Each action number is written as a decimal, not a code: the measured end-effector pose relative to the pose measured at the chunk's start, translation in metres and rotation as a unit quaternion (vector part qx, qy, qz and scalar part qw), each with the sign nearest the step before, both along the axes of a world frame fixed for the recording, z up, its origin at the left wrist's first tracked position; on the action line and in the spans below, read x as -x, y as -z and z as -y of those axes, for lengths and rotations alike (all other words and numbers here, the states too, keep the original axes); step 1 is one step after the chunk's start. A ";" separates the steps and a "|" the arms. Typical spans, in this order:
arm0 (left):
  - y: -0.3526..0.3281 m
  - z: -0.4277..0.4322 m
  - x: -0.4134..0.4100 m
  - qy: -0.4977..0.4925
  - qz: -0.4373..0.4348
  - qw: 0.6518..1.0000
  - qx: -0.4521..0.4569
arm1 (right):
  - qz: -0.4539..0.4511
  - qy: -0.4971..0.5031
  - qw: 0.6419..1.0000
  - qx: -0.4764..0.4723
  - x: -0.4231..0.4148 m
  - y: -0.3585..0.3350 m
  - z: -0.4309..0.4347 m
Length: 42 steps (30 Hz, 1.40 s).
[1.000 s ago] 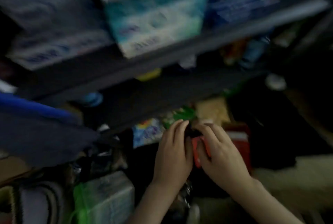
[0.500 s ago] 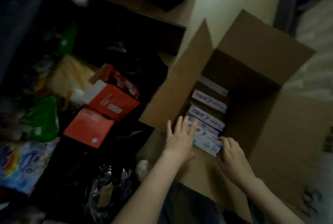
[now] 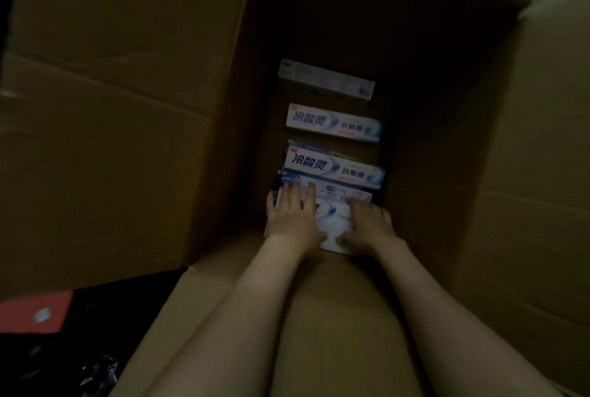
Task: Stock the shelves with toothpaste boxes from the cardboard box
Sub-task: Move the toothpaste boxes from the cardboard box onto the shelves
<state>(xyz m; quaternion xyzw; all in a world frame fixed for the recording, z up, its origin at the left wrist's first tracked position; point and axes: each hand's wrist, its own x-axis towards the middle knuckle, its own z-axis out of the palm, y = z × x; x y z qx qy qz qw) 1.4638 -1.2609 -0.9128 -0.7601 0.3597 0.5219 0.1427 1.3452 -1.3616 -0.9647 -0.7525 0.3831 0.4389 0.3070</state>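
- Both hands have gone from the near rim down into the cardboard box (image 3: 127, 141) since half a second ago. The view has closed in over its open top, and the shelves and most of the floor clutter have dropped out of sight.
- Toothpaste boxes (image 3: 333, 124) lie on the bottom of the cardboard box in one row running away from the person. Each lies flat and crosswise, white and blue with printed faces up.
- The farthest one (image 3: 325, 79) sits apart from the rest and is dim. The next also has a gap around it. The closer ones overlap or touch.
- The nearest toothpaste box (image 3: 335, 221) lies at the near wall, under both hands.
- Left hand (image 3: 289, 219): palm down on the left end of that box. Its fingers (image 3: 295, 195) are straight and slightly apart, reaching onto the box behind, with the thumb out at the left edge.
- Right hand (image 3: 372, 224): on the right end of the same box. Its fingers (image 3: 356, 206) are curled over the far edge, and the thumb is on the near side, gripping it. The picture is soft here.
- All four flaps stand open. Both bare forearms cross the near flap.
- A red packet (image 3: 35, 313) lies on the dark floor at lower left, outside the cardboard box.
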 end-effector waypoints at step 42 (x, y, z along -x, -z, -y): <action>-0.653 -0.326 -0.087 -0.179 0.480 0.822 0.249 | 0.274 -0.424 0.861 -0.064 -0.229 -0.738 -0.210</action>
